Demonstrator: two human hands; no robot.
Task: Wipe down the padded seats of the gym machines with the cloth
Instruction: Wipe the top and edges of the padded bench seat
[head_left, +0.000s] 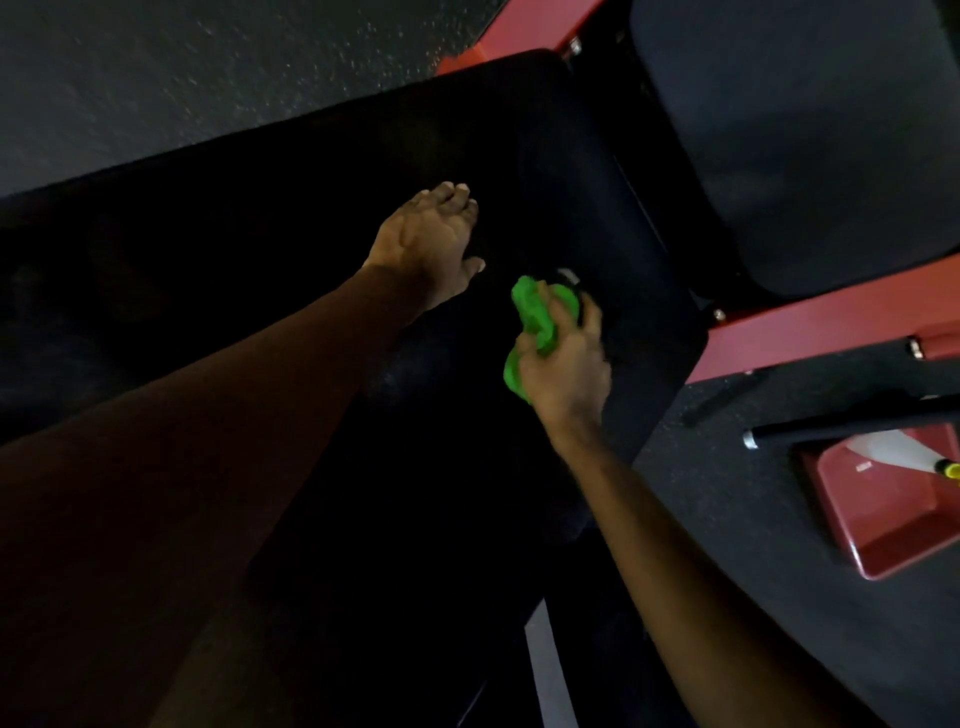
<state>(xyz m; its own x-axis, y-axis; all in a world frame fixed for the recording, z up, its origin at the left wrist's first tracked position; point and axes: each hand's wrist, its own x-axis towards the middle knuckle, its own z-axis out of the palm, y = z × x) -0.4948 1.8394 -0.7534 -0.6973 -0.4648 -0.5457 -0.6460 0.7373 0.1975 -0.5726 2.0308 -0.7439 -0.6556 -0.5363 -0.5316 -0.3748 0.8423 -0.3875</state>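
A long black padded bench pad runs diagonally across the view. My left hand lies flat on it with fingers straight, palm down. Just to the right, my right hand grips a bunched bright green cloth and holds it against the pad near its right end. A second, dark grey padded seat sits at the upper right on a red frame.
Speckled dark rubber floor lies beyond the bench. At the right, a red tray-like part holds a white bottle with a yellow-green tip. A black bar with a metal end crosses above it.
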